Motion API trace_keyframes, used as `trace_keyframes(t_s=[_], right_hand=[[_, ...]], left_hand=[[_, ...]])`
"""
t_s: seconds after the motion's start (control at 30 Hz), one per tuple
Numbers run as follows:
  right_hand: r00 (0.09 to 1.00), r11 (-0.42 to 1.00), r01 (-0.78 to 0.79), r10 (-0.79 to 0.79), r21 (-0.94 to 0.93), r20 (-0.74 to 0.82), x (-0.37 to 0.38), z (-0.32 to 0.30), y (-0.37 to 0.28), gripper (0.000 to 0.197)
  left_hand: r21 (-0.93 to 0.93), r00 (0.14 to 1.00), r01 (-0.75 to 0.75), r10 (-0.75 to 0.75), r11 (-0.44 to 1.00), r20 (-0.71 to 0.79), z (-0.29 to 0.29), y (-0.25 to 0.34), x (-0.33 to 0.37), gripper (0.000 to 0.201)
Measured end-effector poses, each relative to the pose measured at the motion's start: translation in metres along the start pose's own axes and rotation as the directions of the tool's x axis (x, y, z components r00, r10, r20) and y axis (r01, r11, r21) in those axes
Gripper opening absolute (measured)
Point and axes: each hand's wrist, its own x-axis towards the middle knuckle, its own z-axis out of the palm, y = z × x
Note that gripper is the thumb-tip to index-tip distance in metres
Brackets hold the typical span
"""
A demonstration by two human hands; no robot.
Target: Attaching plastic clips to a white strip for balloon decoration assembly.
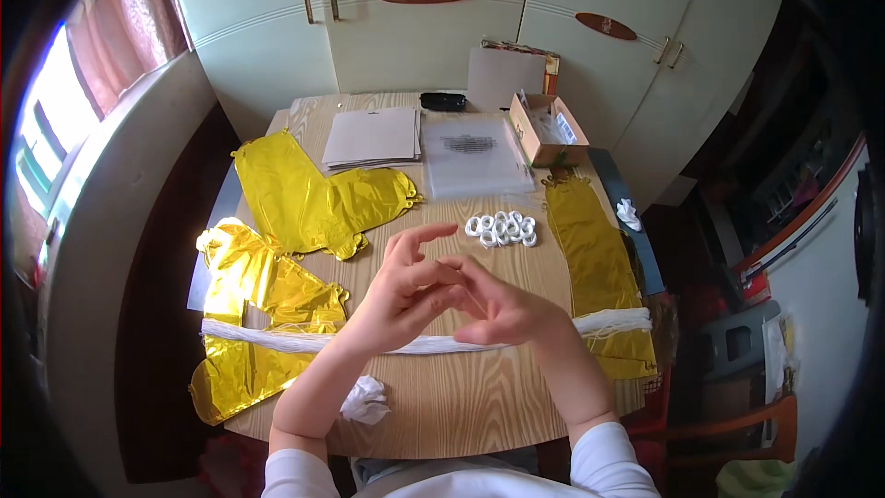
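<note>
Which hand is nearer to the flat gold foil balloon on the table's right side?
Right. The right hand is to the left of the flat gold foil balloon, apart from it; the left hand is farther left, beyond the right hand.

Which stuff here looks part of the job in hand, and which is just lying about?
Likely job, judging by layout around the left hand and right hand:
- white strand bundle
- yellow foil pieces
- white rings

Probably lying about:
- crumpled white wad
- black item
</note>
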Motion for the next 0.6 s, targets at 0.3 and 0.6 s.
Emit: trace_keyframes(t_s=[0.3, 0.6], right_hand=[[0.971, 0.955, -0.239, 0.234, -0.176, -0.052, -0.009, -0.024, 0.007, 0.016], [0.975, 0.811, 0.086, -0.187, -0.579, -0.118, -0.013, -0.006, -0.019, 0.020]], left_hand=[[-0.902, 0.928, 0.252, -0.352, 0.349, 0.123, -0.018, 0.002, -0.008, 0.021], [0.136, 0.998, 0.043, -0.048, 0.990, 0.029, -0.021, 0.009, -0.006, 0.011]])
